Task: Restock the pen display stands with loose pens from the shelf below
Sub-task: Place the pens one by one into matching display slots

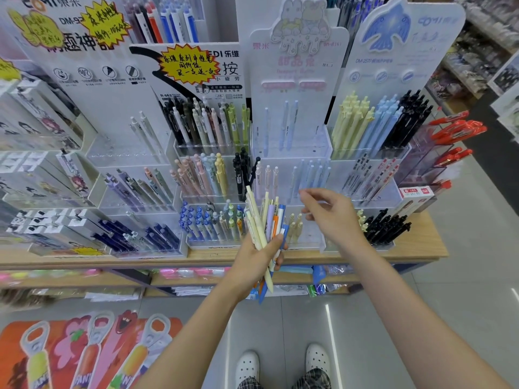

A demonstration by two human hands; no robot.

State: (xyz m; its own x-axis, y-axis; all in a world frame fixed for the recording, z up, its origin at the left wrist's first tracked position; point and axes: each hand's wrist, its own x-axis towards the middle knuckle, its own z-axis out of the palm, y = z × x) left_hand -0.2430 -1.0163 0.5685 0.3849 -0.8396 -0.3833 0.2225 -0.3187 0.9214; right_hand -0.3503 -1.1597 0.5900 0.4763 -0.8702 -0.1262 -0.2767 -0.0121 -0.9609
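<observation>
Clear plastic tiers make up the pen display stands (pixel 289 175) on the wooden counter (pixel 421 248), and several pockets in the middle stand hold only a few pale pens. In front of the lower tiers, the left hand (pixel 259 255) grips a bundle of loose pens (pixel 265 220), mixed cream, lilac, orange and blue, with the tips pointing down. Just to the right of the bundle, the right hand (pixel 330 217) hovers with its fingers loosely curled; it seems to pinch one thin pale pen, but I cannot tell this for sure. The step in hand is, I judge, the sorting of the pens one by one into pockets. The next move calls for matching a pen's colour to its pocket and sliding it in tip first, without disturbing the neighbours.
</observation>
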